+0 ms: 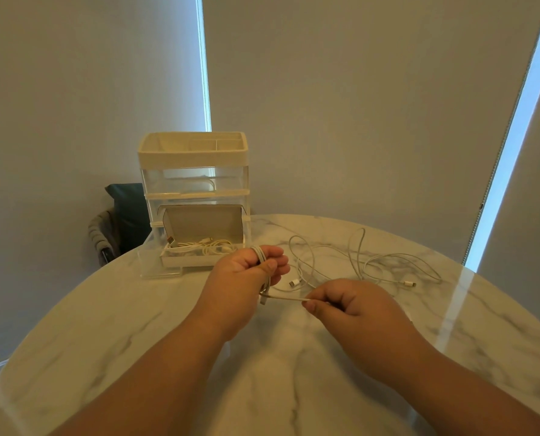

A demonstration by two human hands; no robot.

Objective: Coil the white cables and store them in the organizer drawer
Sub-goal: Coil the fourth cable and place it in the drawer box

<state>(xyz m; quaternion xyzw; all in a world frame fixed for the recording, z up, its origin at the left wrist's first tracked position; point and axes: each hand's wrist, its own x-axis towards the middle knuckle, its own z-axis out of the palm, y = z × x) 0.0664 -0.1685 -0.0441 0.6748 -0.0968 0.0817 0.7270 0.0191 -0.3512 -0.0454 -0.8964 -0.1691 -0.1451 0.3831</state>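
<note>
My left hand (249, 268) grips a coil of white cable (261, 259) looped round its fingers, just in front of the organizer. The cable's free end runs from under that hand to my right hand (348, 305), which pinches it between thumb and fingers. A clear organizer (193, 171) with a cream top tray stands at the table's far left. Its bottom drawer (155, 262) is pulled out and holds an open cardboard box (199, 225) with coiled white cables (205, 245) inside. More loose white cables (356, 262) lie tangled on the table to the right.
The round marble table (278, 372) fills the lower view. A chair with a dark cushion (127, 212) stands behind the table's left edge. Roller blinds cover the windows behind.
</note>
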